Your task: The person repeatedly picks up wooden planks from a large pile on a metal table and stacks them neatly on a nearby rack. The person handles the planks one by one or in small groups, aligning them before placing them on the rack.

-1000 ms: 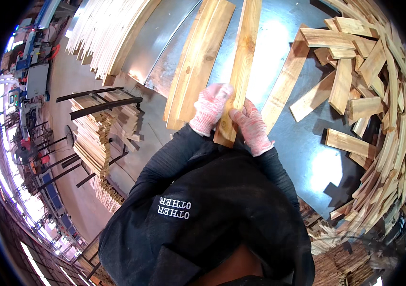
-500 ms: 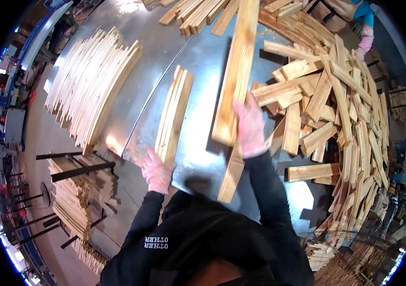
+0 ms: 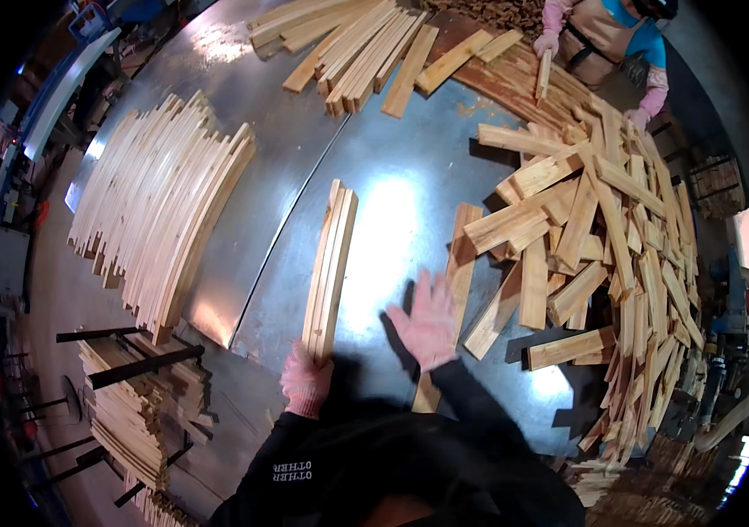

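Note:
My left hand [image 3: 307,379], in a pink-and-white glove, is closed round the near end of a small bundle of narrow wooden boards [image 3: 332,263]. The boards stand on edge side by side, pointing away from me over the metal table. To their right my right hand [image 3: 428,323], gloved alike, has its fingers spread and holds nothing. A single wooden board [image 3: 465,241] lies beside and partly behind that hand, its middle hidden by the hand and sleeve.
A row of pale boards [image 3: 159,206] sits at the table's left. On the right is a jumbled heap of boards [image 3: 585,211]. More boards [image 3: 365,53] lie at the far edge. A co-worker [image 3: 607,44] at the far right holds a wood piece. Stacked boards [image 3: 124,404] rest on a black rack.
My right hand has let go of a long board, which no longer shows in it, and its fingers have spread. My left hand stays on the bundle. The view has shifted.

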`<state>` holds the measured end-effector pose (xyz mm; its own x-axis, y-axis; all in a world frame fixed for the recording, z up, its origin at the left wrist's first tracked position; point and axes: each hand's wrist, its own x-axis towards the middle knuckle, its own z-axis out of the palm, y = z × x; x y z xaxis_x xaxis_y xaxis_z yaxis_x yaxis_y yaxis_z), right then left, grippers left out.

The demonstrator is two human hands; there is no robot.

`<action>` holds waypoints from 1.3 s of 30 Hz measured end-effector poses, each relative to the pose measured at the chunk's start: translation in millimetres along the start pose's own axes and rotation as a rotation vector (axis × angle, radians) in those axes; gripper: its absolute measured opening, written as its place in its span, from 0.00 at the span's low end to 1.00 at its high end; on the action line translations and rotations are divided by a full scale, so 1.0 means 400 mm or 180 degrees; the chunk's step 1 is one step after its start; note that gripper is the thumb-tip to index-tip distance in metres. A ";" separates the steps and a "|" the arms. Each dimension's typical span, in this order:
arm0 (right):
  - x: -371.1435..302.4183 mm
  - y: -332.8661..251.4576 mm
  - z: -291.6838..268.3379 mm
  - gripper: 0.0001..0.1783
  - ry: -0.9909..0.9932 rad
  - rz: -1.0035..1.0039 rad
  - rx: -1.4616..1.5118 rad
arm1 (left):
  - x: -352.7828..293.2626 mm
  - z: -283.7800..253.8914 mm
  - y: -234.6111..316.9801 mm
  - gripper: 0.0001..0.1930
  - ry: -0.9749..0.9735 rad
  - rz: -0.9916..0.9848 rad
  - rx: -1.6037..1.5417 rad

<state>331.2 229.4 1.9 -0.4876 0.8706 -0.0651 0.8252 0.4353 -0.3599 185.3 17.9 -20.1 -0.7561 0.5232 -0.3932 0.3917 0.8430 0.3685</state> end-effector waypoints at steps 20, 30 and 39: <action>-0.180 0.086 -0.198 0.41 0.0919 -0.1580 -0.0333 | 0.050 -0.381 0.176 0.45 0.2211 0.3349 0.0897; -0.100 -0.071 -0.131 0.47 0.2186 -0.1818 0.0932 | -0.120 -0.454 -0.018 0.21 -0.0813 0.1405 -0.0199; -0.145 -0.474 0.247 0.75 -0.0454 0.0202 0.2185 | -0.167 -0.402 -0.581 0.11 0.1044 0.0055 -0.1124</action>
<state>174.8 73.7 -18.0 -0.5159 0.8305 -0.2099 0.5098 0.1008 -0.8544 60.6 -233.0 56.1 -0.8988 0.4220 -0.1190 0.2466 0.7109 0.6586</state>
